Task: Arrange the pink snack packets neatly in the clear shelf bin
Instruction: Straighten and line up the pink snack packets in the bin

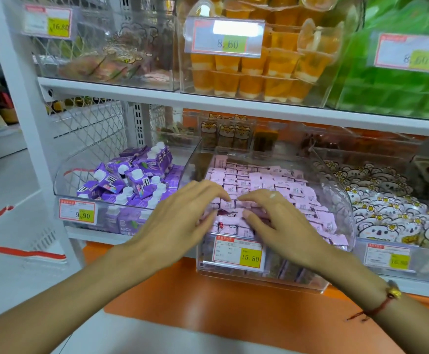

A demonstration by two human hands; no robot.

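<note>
Several small pink snack packets (257,182) fill the clear shelf bin (341,200) on the middle shelf, lying in rough rows. A price tag reading 15.80 (239,252) hangs on the bin's front wall. My left hand (180,221) reaches over the bin's front left corner, fingers loosely bent, fingertips touching the front packets. My right hand (277,221) lies over the front packets too, its fingers pointing left and resting on them. The two hands' fingertips nearly meet. The packets under my palms are hidden.
A clear bin of purple drink cartons (136,180) stands to the left, a bin of white bear-print packets (387,215) to the right. The upper shelf (157,94) carries orange jelly cups (254,72) and green packs. An orange ledge (234,297) runs below.
</note>
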